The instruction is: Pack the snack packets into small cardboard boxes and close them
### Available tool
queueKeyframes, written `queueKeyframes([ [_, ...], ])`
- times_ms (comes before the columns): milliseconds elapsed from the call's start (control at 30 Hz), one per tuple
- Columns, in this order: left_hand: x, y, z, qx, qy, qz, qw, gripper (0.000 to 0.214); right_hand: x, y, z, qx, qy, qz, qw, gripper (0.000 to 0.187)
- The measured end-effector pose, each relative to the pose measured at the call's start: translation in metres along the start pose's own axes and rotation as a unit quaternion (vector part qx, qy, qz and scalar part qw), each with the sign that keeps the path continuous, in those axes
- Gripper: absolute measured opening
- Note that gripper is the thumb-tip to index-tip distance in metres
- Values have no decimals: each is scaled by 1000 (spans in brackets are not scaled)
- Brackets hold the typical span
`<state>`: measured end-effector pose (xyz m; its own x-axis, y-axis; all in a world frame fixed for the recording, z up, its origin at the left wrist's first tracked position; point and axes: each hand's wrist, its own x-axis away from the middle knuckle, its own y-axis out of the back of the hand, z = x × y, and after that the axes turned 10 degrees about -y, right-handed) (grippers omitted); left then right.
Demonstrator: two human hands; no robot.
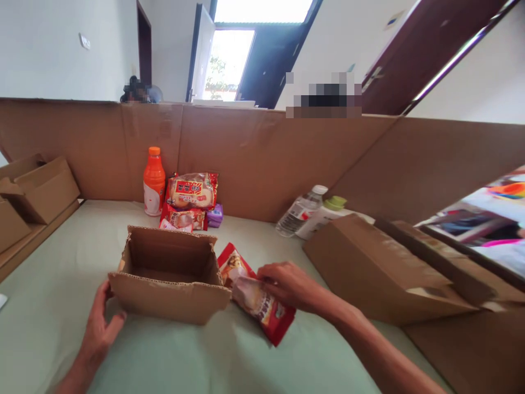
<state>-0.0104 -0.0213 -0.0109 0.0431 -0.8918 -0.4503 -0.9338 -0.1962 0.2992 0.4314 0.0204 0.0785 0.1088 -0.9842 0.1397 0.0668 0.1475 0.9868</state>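
A small open-topped cardboard box stands on the pale green cloth, its visible inside bare. My left hand is at its near left corner, fingers against the left side and thumb by the lower front; part of the fingers is hidden behind the corner. To the right of the box, my right hand grips a red snack packet by its upper right edge. The packet is tilted, its upper left end close to the box's right wall. Whether its lower end touches the cloth I cannot tell.
Behind the box are an orange bottle, a red rice cracker bag, another red packet and a purple packet. A clear water bottle leans at the right beside a green-capped bottle. Cardboard walls and boxes surround the cloth.
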Motion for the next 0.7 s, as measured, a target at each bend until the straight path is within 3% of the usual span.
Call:
queueKeyframes([
  [100, -9, 16, -20, -23, -66, -33, 997, 65, 15, -9, -8, -111, -8, 22, 994, 31],
  [233, -27, 21, -64, -84, -192, -33, 977, 65, 3, -19, -11, -218, -73, 48, 972, 52],
  [367, -49, 11, -102, -143, -294, 11, 945, 60, -11, -27, 0, -223, -88, 63, 969, 38],
  [467, -57, 3, -111, -176, -345, 17, 922, 47, -8, -32, 7, -240, -98, 61, 964, 29],
  [600, -56, -5, -107, -187, -378, -28, 906, 37, 11, -23, -1, -227, -141, -4, 964, 27],
  [700, -53, -8, -105, -189, -384, -46, 903, 36, 30, 1, -13, -247, -162, -157, 942, 35],
])
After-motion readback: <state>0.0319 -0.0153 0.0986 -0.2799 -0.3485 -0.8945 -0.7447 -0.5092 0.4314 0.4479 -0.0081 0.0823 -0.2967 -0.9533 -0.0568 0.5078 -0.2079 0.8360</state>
